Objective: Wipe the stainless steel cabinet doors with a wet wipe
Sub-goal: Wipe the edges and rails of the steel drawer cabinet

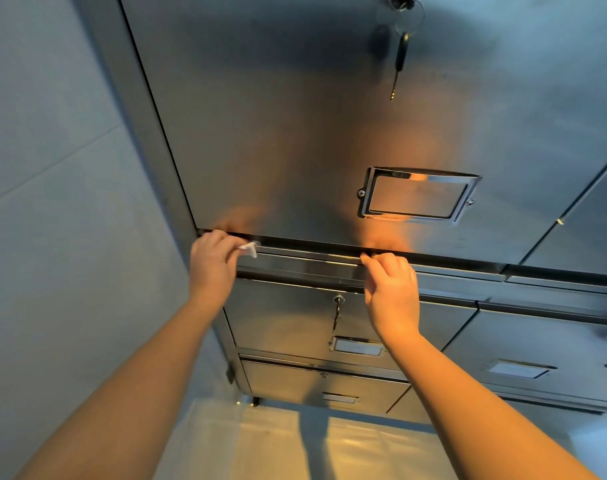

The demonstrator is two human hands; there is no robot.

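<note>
A tall stainless steel cabinet door (295, 133) fills the upper view, with a chrome label holder (418, 197) low on its right side. My left hand (214, 263) grips a small white wet wipe (249, 248) at the door's bottom edge near the left corner. My right hand (392, 289) has curled fingers hooked on the same bottom edge, further right. Below the edge a steel ledge (302, 265) runs across above the lower drawers.
Keys (400, 46) hang from a lock at the top of the door. Lower drawers (288, 317) have a key in a lock (338, 301) and label holders. A grey wall (53, 202) stands on the left; a neighbouring door (593, 220) lies right. Pale floor (329, 445) below.
</note>
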